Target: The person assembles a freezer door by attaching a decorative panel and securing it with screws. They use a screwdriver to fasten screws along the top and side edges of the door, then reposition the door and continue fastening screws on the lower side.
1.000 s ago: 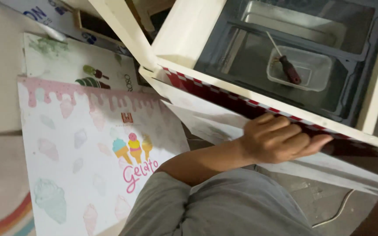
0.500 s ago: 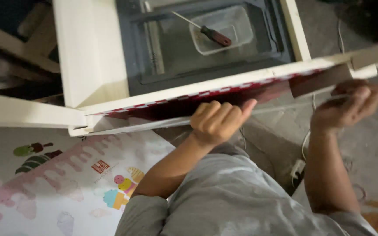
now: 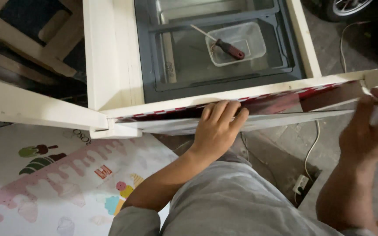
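A cream-painted wooden cart frame [image 3: 110, 57] fills the upper part of the view, built around a chest freezer with a grey-framed sliding glass lid [image 3: 215, 65]. Below and to the left, a large printed panel [image 3: 44, 183] lies on the floor, white with a pink drip border and ice-cream pictures.

Along the front edge of the frame runs a long thin panel [image 3: 285, 118], seen almost edge-on, pale on its lower face with a red-and-white checked strip along the top. Both hands are on it. The left hand [image 3: 217, 129] rests near the panel's middle, its fingers together and curled over the top edge, pressing against the checked strip. The right hand [image 3: 370, 126] is at the panel's right end, just beside the frame's corner post; it is blurred, so I cannot tell whether its fingers are clamped on the panel or only touching it.

On the freezer lid sits a clear plastic tub [image 3: 236, 42], and a screwdriver with a dark red handle [image 3: 224, 41] lies slanted across it. On the concrete floor between the arms lies a white power strip [image 3: 301, 183] with its cable running upward.
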